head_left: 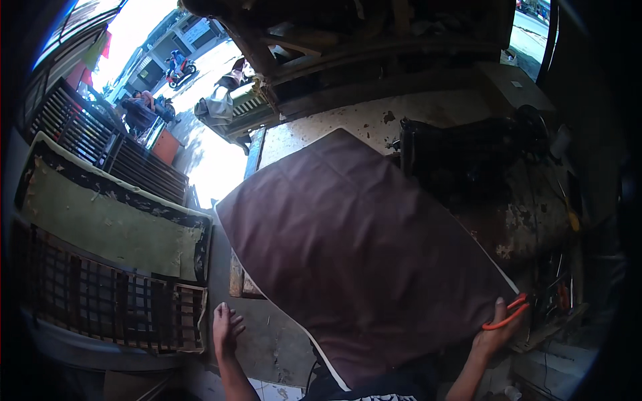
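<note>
A large sheet of dark maroon leather-like material (361, 240) with pale edges lies across the worktable and hangs over its near side toward my lap. My right hand (493, 337) is closed around orange-handled scissors (500, 325) by the sheet's right corner; the blades are hard to make out. My left hand (228, 326) hangs in the air left of the sheet, its fingers loosely bent and apart, with nothing in it. Just beyond the sheet on the right stands a black sewing machine (461, 150).
A worn seat frame with a green panel (120, 214) and crossed webbing stands at the left. The tabletop (435, 110) is chipped and stained. Tools (558, 294) lie on the right edge. Outside at upper left are a fence, a person, and a rider on a motorbike (179, 70).
</note>
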Action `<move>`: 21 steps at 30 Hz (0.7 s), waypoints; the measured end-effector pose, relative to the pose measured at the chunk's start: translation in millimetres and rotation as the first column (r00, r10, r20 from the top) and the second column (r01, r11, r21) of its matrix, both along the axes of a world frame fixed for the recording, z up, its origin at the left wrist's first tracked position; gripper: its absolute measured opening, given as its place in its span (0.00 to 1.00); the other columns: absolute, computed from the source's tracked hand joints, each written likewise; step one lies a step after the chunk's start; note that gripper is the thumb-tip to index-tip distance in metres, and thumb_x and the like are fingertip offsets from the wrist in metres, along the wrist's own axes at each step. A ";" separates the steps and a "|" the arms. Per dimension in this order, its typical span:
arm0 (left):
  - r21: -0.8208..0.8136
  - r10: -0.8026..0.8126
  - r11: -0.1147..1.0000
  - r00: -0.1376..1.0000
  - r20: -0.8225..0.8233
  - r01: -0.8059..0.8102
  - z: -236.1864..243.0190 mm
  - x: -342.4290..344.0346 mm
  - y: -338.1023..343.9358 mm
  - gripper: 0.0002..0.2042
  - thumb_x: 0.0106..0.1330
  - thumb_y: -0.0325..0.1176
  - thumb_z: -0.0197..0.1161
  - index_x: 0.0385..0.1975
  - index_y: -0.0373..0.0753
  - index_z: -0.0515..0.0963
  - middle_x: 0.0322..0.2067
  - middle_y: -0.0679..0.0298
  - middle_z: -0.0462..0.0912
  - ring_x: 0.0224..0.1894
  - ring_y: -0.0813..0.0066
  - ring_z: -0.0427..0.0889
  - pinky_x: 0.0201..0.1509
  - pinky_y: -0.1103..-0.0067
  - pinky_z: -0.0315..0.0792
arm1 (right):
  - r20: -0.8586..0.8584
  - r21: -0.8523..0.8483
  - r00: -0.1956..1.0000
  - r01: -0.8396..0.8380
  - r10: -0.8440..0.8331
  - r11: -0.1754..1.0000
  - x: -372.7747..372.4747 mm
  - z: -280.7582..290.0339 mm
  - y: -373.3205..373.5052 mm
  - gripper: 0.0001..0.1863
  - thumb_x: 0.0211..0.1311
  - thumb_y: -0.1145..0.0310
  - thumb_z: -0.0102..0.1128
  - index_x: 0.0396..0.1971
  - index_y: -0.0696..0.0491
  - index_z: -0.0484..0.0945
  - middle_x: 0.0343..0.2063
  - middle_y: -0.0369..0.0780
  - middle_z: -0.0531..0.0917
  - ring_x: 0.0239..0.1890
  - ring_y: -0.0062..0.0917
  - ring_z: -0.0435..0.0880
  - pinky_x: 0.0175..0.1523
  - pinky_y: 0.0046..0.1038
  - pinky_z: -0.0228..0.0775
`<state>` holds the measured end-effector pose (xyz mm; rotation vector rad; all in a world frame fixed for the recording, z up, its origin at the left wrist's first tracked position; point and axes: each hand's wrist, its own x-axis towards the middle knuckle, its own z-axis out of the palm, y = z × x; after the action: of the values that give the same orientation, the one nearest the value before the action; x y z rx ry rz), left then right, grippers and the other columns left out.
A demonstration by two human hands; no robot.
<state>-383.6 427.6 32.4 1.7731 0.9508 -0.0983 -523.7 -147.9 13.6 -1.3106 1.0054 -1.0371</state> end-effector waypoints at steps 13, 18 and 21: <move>0.393 -0.308 0.913 0.814 0.492 0.108 35.5 65.8 -51.6 0.18 0.70 0.36 0.71 0.51 0.29 0.78 0.45 0.57 0.87 0.46 0.68 0.85 0.53 0.72 0.77 | 0.130 0.003 0.878 -0.465 0.461 0.885 90.1 21.4 105.7 0.26 0.67 0.77 0.65 0.62 0.63 0.68 0.51 0.39 0.74 0.49 0.21 0.73 0.55 0.23 0.68; 0.800 -0.443 0.581 0.883 0.158 0.149 97.9 160.5 -54.5 0.24 0.68 0.41 0.72 0.55 0.30 0.77 0.50 0.48 0.85 0.52 0.54 0.85 0.57 0.63 0.77 | 0.173 0.195 0.644 -0.764 0.745 0.615 80.5 25.1 135.8 0.23 0.68 0.79 0.66 0.58 0.61 0.67 0.45 0.41 0.78 0.36 0.20 0.84 0.39 0.22 0.81; 0.956 -0.772 0.208 0.634 0.032 0.205 88.7 164.1 -108.0 0.30 0.70 0.37 0.67 0.68 0.31 0.68 0.67 0.42 0.71 0.70 0.45 0.69 0.74 0.58 0.64 | -0.009 0.130 0.552 -0.826 0.834 0.549 65.7 3.7 149.3 0.22 0.66 0.75 0.72 0.54 0.61 0.71 0.36 0.39 0.83 0.35 0.20 0.87 0.37 0.22 0.81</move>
<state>-219.5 319.7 121.1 2.8988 -0.2319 0.6014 -458.0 1.4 17.4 -1.4933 0.3470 -0.1755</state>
